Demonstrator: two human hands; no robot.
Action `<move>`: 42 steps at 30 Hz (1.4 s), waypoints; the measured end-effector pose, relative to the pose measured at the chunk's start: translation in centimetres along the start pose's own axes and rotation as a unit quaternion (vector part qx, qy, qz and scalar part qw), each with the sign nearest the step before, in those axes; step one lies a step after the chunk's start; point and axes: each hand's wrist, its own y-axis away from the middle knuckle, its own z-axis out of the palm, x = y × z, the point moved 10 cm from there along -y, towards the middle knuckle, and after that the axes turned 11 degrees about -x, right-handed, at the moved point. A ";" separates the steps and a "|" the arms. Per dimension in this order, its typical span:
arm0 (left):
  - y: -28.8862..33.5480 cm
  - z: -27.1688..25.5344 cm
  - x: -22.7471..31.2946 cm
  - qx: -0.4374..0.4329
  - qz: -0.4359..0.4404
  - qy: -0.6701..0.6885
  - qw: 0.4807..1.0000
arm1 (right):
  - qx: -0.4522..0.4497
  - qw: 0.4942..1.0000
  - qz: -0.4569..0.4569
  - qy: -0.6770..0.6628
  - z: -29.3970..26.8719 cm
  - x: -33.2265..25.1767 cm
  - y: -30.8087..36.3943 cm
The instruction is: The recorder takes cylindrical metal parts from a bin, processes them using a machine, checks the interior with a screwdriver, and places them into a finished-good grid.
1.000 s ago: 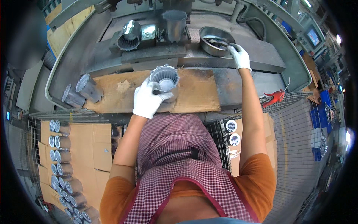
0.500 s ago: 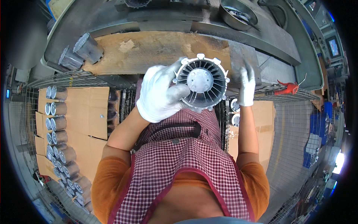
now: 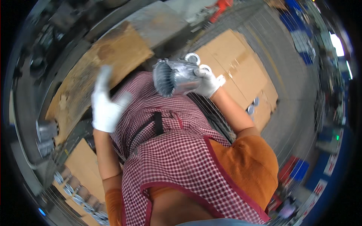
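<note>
A grey metal cylindrical casting (image 3: 183, 77) with inner fins hangs tilted on its side in front of my apron, its finned open end facing left. My gloved right hand (image 3: 207, 83) is closed around its other end. My gloved left hand (image 3: 107, 109) is raised near the wooden board (image 3: 100, 56), apart from the casting. It holds nothing; the thumb and fingers are spread and partly smeared by motion. Just behind the casting, two round castings (image 3: 192, 58) show at the edge of the cardboard (image 3: 226, 64) on the right.
A red air blow gun (image 3: 219, 8) lies at the far edge of the bench. Two grey castings (image 3: 46, 131) stand at the board's left end. Several more castings (image 3: 78, 199) line the cardboard at lower left. Wire mesh sides surround the cardboard.
My view has turned to the right. The casting has passed from my left hand to my right and tipped onto its side. My left hand has let go and moved away left.
</note>
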 end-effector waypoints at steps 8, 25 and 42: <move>-2.1 -5.4 -12.5 0.114 -0.141 -0.394 0.901 | 0.606 0.606 0.141 0.495 -19.6 -8.8 21.0; -1.8 -5.4 -11.6 0.160 -0.107 -0.365 0.911 | 0.453 0.499 0.307 0.672 -23.4 -2.9 13.2; 9.3 -23.5 -13.8 0.379 -0.280 -0.366 0.803 | 0.348 0.305 -0.041 0.886 3.3 -23.1 -12.0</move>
